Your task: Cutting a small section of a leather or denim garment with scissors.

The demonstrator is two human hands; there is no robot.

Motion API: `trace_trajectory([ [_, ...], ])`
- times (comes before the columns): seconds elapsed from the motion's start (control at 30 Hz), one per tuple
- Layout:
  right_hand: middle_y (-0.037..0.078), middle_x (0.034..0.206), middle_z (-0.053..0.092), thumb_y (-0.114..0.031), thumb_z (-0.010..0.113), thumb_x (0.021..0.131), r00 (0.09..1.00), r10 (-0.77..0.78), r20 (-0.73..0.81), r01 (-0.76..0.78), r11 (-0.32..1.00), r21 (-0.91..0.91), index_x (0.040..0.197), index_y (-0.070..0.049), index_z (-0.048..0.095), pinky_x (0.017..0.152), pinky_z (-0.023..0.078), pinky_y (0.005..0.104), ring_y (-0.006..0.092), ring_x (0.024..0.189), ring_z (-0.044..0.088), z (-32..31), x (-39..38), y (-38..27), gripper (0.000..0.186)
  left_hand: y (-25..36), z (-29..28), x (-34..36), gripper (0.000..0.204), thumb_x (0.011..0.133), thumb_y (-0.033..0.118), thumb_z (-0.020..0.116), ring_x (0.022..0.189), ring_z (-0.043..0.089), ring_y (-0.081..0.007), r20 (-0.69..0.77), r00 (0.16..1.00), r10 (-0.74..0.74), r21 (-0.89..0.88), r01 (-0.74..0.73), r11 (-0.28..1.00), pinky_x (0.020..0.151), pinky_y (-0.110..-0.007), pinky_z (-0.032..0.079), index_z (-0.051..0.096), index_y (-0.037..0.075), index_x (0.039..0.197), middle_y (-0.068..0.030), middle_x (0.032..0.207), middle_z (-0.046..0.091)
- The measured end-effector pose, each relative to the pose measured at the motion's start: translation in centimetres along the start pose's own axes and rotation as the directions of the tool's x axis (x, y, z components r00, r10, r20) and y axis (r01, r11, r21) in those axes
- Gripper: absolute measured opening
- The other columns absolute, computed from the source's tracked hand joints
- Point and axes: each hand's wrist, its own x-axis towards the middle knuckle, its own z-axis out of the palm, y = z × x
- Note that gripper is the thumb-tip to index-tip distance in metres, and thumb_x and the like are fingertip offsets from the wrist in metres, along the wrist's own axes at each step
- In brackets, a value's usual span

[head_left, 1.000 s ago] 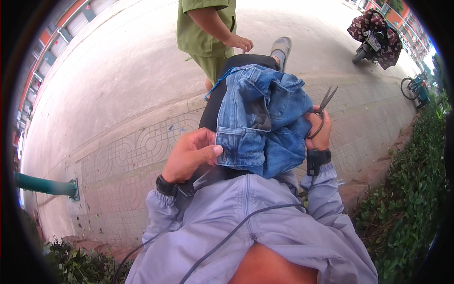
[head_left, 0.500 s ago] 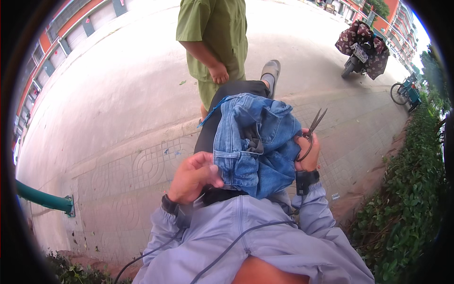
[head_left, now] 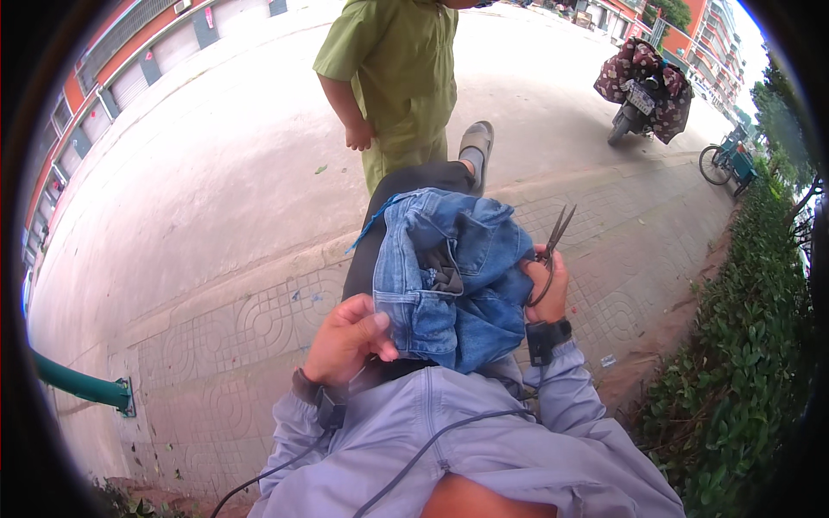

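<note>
Denim garment [head_left: 484,250] on lap [head_left: 363,259], patterned paving [head_left: 259,319], pale road [head_left: 216,173], leafy hedge [head_left: 725,363]

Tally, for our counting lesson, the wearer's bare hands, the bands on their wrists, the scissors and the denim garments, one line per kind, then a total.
Bare hands: 2 (left hand, right hand)
Dark wristbands: 2 (left wristband, right wristband)
Pairs of scissors: 1
Blue denim garment: 1
Total: 6
</note>
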Motion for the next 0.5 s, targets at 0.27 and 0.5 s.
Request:
trace_trajectory([
  [0.27, 0.000, 0.084, 0.055, -0.001, 0.068, 0.081, 0.995, -0.067, 0.074, 0.084, 0.961, -0.263, 0.111, 0.000, 0.057, 0.065, 0.042, 0.0222, 0.0076, 0.073, 0.051, -0.4, -0.6, -1.6, 0.031, 0.5, 1.0, 0.2, 0.007, 0.100, 0.013, 0.059, 0.063, 0.065, -0.0169, 0.000, 0.993, 0.119, -0.132, -0.118, 0.984, 0.058, -0.029, 0.054, 0.057, 0.006, 0.100, -0.0081, 0.083, 0.067],
  [0.5, 0.001, 0.084, 0.061, -0.001, 0.068, 0.080, 0.991, -0.047, 0.126, 0.085, 0.944, -0.318, 0.114, 0.003, 0.055, 0.065, 0.044, 0.0217, 0.0065, 0.075, 0.055, -0.4, -0.9, -2.3, 0.036, 0.5, 0.5, 0.5, 0.010, 0.097, 0.014, 0.061, 0.060, 0.063, -0.0166, 0.042, 0.987, 0.156, -0.162, -0.147, 0.976, 0.055, -0.028, 0.052, 0.058, 0.005, 0.101, -0.0080, 0.086, 0.068],
])
